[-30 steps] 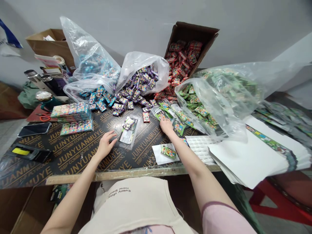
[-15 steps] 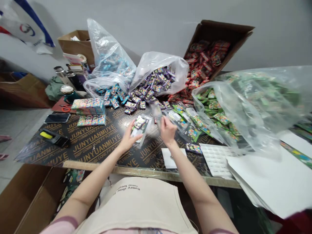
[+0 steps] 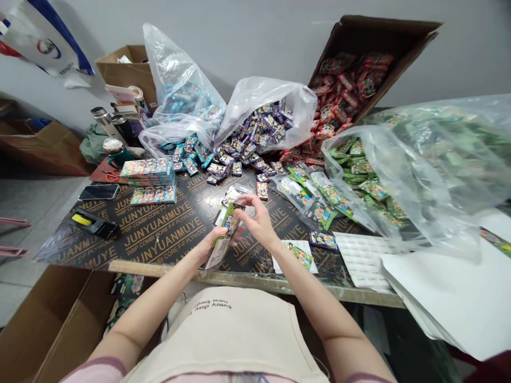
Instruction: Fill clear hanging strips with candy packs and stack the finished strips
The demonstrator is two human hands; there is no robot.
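My left hand [image 3: 211,243] is closed around the lower part of a clear packet with a green and black printed card [image 3: 228,219], holding it tilted above the table's front. At the packet's upper end, my right hand [image 3: 255,215] has thumb and forefinger bent together on its edge; its other fingers are partly hidden behind. Just beyond lies a small red packet [image 3: 262,190]. A green packet [image 3: 298,254] rests on a white paper square [image 3: 280,264] near my right forearm.
Heaped small packets spill from clear bags: blue [image 3: 187,151], purple [image 3: 255,133], green [image 3: 371,186]. Red ones fill a tilted carton [image 3: 383,34]. Flat green packets [image 3: 319,213] lie right, beside a white sticker sheet [image 3: 359,260]. Stacked boxes [image 3: 147,171], a phone [image 3: 98,192] and a tape dispenser [image 3: 93,223] sit left.
My right hand has come left and toward me, meeting my left hand at the packet. The packet is now raised and tilted. A green packet now shows on the white paper square.
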